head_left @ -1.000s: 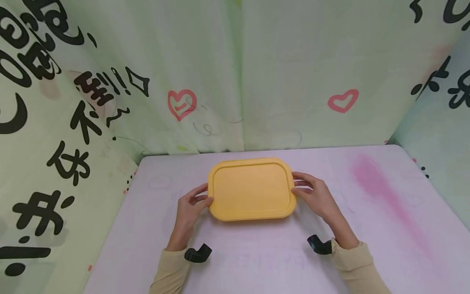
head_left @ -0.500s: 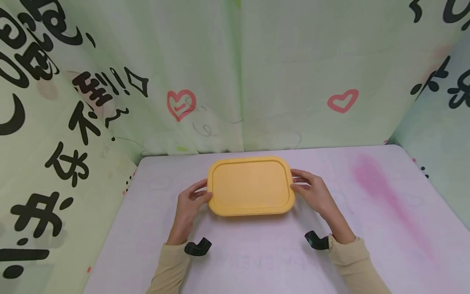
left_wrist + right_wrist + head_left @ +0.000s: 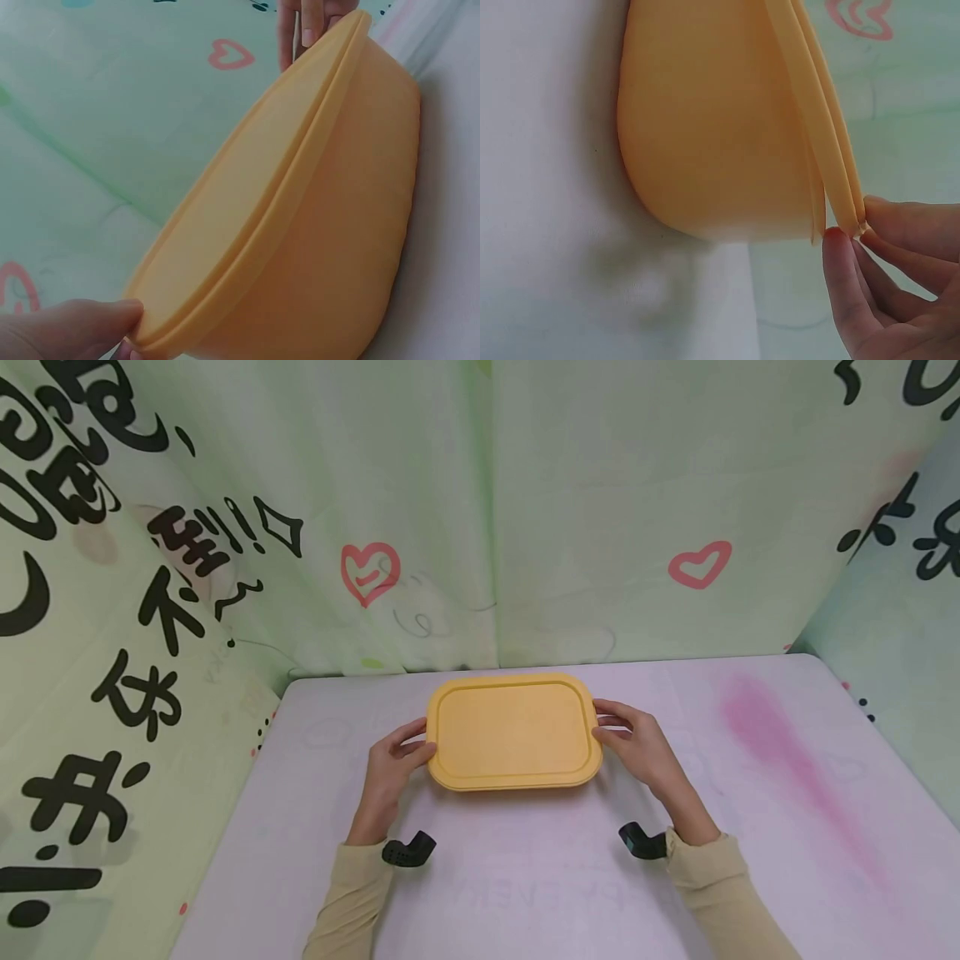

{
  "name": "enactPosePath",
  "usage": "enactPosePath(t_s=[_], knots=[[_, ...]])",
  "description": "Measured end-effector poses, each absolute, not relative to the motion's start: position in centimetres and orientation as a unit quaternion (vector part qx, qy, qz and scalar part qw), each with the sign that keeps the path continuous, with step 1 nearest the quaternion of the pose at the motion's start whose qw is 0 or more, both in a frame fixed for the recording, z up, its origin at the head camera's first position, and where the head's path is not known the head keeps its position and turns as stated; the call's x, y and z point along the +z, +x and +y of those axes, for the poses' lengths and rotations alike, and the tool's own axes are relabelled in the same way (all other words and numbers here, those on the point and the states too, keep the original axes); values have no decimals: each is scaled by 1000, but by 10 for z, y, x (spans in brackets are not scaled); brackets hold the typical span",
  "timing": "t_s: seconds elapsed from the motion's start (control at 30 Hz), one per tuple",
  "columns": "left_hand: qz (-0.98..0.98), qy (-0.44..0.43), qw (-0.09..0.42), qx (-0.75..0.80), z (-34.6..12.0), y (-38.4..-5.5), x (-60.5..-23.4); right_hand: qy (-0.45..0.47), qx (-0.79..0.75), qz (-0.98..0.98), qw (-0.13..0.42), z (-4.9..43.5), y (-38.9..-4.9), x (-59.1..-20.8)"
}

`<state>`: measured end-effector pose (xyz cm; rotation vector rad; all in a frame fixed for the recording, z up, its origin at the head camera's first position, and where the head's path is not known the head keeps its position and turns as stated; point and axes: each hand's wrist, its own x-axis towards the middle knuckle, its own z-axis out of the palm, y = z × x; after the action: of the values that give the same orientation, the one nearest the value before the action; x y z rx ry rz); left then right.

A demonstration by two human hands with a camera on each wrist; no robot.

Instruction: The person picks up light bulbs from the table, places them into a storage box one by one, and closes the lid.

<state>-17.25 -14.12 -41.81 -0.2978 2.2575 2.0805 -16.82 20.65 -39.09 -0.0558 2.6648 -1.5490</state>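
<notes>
A yellow rectangular food container with rounded corners stands on the table, its flat lid facing up in the head view. My left hand pinches the lid's left edge between thumb and fingers. At the opposite end, my right hand pinches the lid's edge. In the right wrist view a narrow gap shows between the lid's rim and the top of the container's wall near the fingertips. The left wrist view shows the lid lying along the container's side. The inside is hidden.
The pale purple table carries a pink smear on its right. Green curtains with red hearts and black lettering enclose the back and sides. A black wrist camera sits on the left cuff, another camera on the right.
Both hands and the yellow container have shifted slightly away from me, toward the table's back edge. The hold on the lid's two ends stays the same.
</notes>
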Motion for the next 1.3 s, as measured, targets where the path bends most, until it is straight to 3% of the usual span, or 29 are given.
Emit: enactPosePath(t_s=[0.7,0.93,1.3], knots=[[726,-100,14,680,-136,-182,-427,14,-492,870,43,206,-180,-401],[709,-108,43,695,-137,-181,-436,19,-500,864,47,207,-180,-408],[709,-104,46,696,-137,-180,-434,20,-503,863,44,206,-181,-410]])
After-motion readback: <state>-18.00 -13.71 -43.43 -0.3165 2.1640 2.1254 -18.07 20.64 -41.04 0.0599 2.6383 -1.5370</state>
